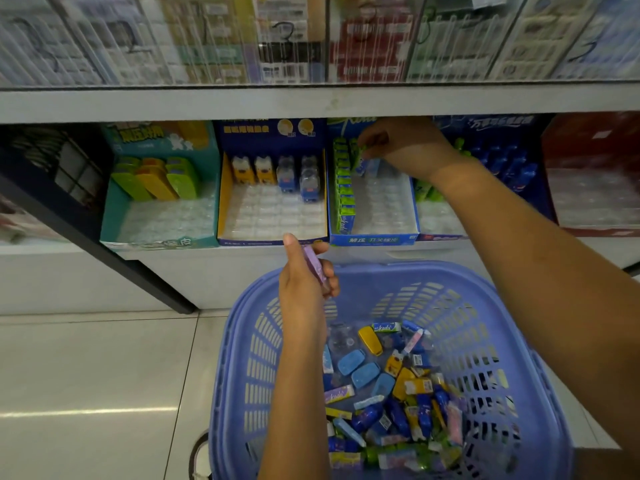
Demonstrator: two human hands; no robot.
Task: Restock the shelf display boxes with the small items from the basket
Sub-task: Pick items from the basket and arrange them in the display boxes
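Since the boxes appear to be filled from the back forward, a small green-and-blue pack [363, 153] is pinched in the fingertips of the right hand [403, 147] and held at the rear of the blue display box [374, 239]. It is placed beside the row of green packs [343, 183] lined along that box's left wall, and most of the clear tray is seen unfilled. A purple pack [317, 268] is gripped upright in the left hand [304, 284], just above the far rim of the basket [519, 299], and is judged to be kept ready as the next piece. Many small items [391, 386] are heaped loose in the basket bottom. To the left, a yellow-lined box [273, 241] and a teal box [156, 242] are set side by side at the front edge of the shelf [519, 252], each stocked only at the back. Pale glossy floor tiles [86, 375] are seen below, and blurred packaged goods are racked above.
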